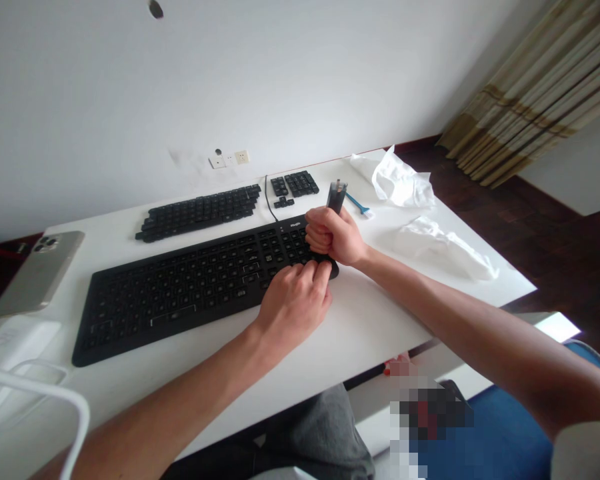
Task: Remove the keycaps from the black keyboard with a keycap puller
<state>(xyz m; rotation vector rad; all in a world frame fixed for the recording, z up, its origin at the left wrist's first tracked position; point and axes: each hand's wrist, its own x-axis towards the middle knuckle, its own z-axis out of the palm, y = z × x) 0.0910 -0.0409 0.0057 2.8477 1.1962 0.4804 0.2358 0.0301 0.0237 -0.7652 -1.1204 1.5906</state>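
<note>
A black keyboard base (180, 287) with its keycaps off lies along the table. My left hand (295, 290) rests on its near right part, fingers bent and pressed together against the edge; the fingertips are partly hidden. My right hand (335, 237) is a fist over the keyboard's right end, wrapped round a dark upright tool (337, 195) with a squared top. The tool's lower end is hidden by the hand, so its kind does not show. Beyond the keyboard, black keycaps (200, 212) lie in rows, with number-pad keycaps (301, 182) in a separate group.
A blue-handled brush (359, 205) lies right of my fist, near crumpled white wrapping (400, 183) and another white sheet (443, 248). A phone (40, 270) and a white power strip (15, 347) with cable occupy the left. The wall (280, 80) borders the table's far side.
</note>
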